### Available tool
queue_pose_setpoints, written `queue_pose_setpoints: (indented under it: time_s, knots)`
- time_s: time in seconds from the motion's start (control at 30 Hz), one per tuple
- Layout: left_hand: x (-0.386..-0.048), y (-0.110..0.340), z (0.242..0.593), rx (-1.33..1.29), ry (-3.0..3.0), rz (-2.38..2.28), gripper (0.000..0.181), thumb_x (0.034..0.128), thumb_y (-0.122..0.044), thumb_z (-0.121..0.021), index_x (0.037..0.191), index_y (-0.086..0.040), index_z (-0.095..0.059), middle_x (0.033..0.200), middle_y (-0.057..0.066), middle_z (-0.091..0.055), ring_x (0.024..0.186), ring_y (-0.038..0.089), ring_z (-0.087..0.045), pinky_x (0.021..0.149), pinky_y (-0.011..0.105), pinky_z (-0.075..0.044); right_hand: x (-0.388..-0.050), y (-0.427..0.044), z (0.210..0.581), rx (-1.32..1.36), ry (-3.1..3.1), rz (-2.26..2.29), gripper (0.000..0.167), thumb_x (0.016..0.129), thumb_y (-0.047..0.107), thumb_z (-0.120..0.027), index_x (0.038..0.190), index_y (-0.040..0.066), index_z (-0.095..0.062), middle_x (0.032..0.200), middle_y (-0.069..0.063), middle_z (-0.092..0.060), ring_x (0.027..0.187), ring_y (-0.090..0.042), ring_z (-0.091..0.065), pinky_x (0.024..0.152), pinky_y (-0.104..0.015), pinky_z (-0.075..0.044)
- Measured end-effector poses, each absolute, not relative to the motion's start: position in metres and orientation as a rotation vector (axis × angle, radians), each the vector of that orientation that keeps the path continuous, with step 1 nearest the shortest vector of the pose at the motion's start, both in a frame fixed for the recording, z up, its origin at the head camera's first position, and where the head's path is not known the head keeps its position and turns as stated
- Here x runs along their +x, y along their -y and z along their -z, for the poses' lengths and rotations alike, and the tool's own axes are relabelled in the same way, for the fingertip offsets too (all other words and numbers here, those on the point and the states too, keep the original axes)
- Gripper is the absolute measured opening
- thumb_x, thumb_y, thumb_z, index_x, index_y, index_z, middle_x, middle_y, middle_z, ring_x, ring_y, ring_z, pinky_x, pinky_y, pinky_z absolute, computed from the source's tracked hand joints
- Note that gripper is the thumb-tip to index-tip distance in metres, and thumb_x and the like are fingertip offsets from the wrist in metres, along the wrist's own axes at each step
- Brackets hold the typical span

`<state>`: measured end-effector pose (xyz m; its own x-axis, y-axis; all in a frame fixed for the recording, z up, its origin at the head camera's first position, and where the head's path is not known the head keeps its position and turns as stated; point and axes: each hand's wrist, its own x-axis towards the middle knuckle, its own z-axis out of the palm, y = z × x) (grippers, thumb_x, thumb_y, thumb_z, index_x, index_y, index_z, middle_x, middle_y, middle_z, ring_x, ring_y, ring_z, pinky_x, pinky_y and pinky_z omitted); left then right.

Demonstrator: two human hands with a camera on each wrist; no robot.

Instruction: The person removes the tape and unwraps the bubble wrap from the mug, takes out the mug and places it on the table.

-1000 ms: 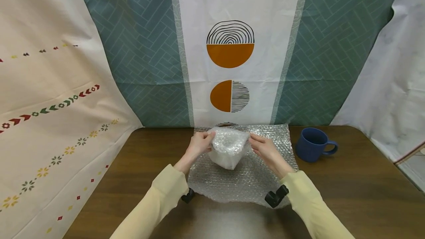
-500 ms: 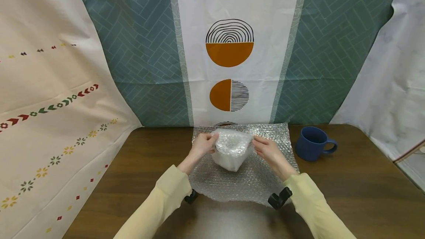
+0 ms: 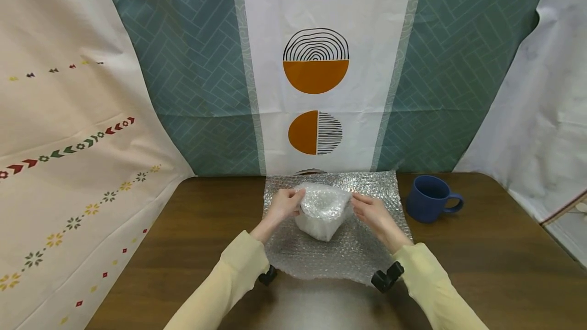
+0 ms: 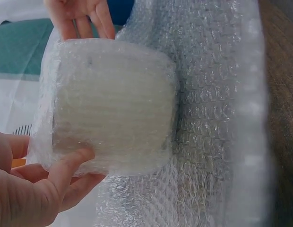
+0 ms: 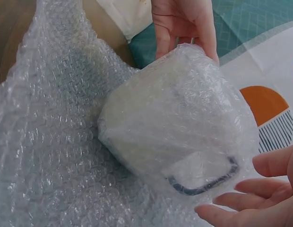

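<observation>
A pale ribbed object wrapped in bubble wrap (image 3: 323,220) stands upright between the two hands, its top dipping in the middle. Through the wrap, the right wrist view shows a dark curved strip on its side. My left hand (image 3: 279,210) holds its left side near the top, one finger pressing along the wrap in the left wrist view. At the upper right corner, my right hand (image 3: 373,215) holds the wrap between thumb and fingers; in the right wrist view these fingers (image 5: 241,201) are spread loosely. Underneath lies a bubble wrap sheet (image 3: 335,261).
A blue mug (image 3: 428,200) stands right of the sheet, handle to the right. The brown wooden table (image 3: 206,218) ends at a patterned cloth (image 3: 316,75) behind. Cream cloth (image 3: 91,192) hangs at left, white cloth (image 3: 541,116) at right. Black cameras sit on both wrists.
Both hands have shifted slightly right and toward the person, with the wrapped object between them. The sheet and the mug stay in place.
</observation>
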<state>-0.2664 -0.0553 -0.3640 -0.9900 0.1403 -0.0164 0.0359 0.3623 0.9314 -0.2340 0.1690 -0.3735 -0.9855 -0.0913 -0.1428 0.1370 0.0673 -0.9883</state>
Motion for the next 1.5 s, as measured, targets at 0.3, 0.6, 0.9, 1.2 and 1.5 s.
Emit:
queue_pose_setpoints:
  time_s: [0.3, 0.6, 0.9, 1.2, 1.5]
  knots:
    - [-0.268, 0.055, 0.365, 0.163, -2.438, -1.680, 0.048, 0.0952, -0.027, -0.048, 0.127, 0.009, -0.044, 0.126, 0.025, -0.044, 0.102, 0.035, -0.054, 0.073, 0.032, -0.050, -0.236, -0.174, 0.381, 0.007, -2.161, 2.010, 0.050, 0.098, 0.016, -0.040, 0.139, -0.006, -0.021, 0.142, -0.027, -0.017, 0.125, -0.040, -0.024, 0.100, -0.040, -0.025]
    - [-0.268, 0.066, 0.372, 0.271, -2.382, -1.670, 0.055, 0.0937, -0.031, -0.050, 0.132, 0.006, -0.039, 0.129, 0.024, -0.040, 0.113, 0.034, -0.043, 0.080, 0.038, -0.046, -0.239, -0.182, 0.386, -0.009, -2.127, 1.991, 0.051, 0.098, 0.018, -0.041, 0.140, -0.005, -0.022, 0.141, -0.026, -0.020, 0.125, -0.039, -0.026, 0.099, -0.040, -0.026]
    - [-0.264, 0.076, 0.379, 0.522, -2.470, -1.534, 0.080, 0.0814, -0.038, -0.066, 0.138, 0.001, -0.026, 0.135, 0.021, -0.031, 0.118, 0.037, -0.036, 0.088, 0.045, -0.039, -0.246, -0.183, 0.382, -0.024, -2.212, 1.943, 0.056, 0.096, 0.029, -0.045, 0.140, -0.001, -0.026, 0.141, -0.023, -0.021, 0.123, -0.040, -0.029, 0.099, -0.040, -0.028]
    - [-0.262, 0.069, 0.384, 0.661, -2.565, -1.424, 0.099, 0.0725, -0.030, -0.077, 0.140, 0.006, -0.013, 0.140, 0.027, -0.018, 0.120, 0.039, -0.031, 0.094, 0.048, -0.031, -0.250, -0.179, 0.386, -0.048, -2.210, 1.908, 0.055, 0.097, 0.032, -0.043, 0.140, 0.001, -0.027, 0.141, -0.024, -0.021, 0.122, -0.044, -0.027, 0.098, -0.049, -0.026]
    - [-0.258, 0.062, 0.382, 0.527, -2.588, -1.514, 0.094, 0.0736, -0.030, -0.076, 0.140, 0.004, -0.019, 0.139, 0.024, -0.025, 0.120, 0.038, -0.034, 0.090, 0.046, -0.036, -0.247, -0.172, 0.387, -0.013, -2.238, 1.970, 0.052, 0.097, 0.028, -0.044, 0.138, 0.000, -0.030, 0.139, -0.025, -0.026, 0.118, -0.046, -0.032, 0.095, -0.050, -0.029]
